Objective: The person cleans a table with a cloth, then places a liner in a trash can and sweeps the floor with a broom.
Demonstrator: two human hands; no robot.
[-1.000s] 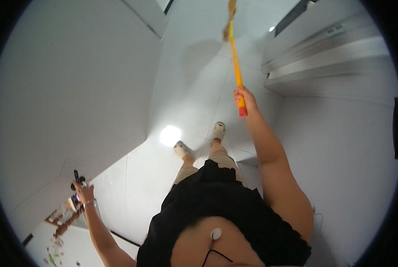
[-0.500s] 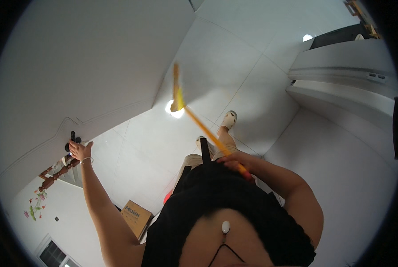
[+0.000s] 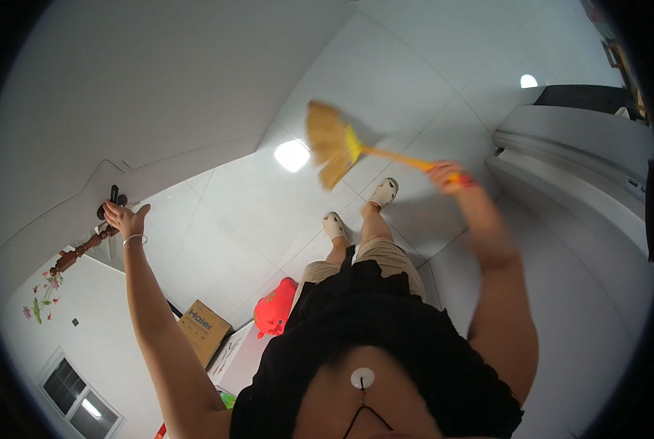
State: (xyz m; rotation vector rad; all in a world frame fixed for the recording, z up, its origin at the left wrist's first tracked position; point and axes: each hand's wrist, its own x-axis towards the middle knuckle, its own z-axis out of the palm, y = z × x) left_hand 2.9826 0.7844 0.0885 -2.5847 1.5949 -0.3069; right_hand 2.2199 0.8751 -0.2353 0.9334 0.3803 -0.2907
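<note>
My right hand [image 3: 445, 175] grips the orange handle of a small broom [image 3: 333, 142], whose straw head is blurred above the white tiled floor [image 3: 407, 80] in front of my feet. My left hand [image 3: 124, 217] is raised to the left with fingers spread, next to a dark handle [image 3: 112, 198] on the white door or wall. A bracelet sits on that wrist.
A white cabinet or appliance [image 3: 583, 154] stands at the right. Below left are a cardboard box [image 3: 203, 329], a red toy-like object [image 3: 276, 313] and a wooden rail [image 3: 82, 249]. A bright lamp reflection [image 3: 292, 154] lies on the tiles.
The broom has swung from pointing far ahead to low across the floor, its head now left of my right hand. My left hand has risen toward the dark handle.
</note>
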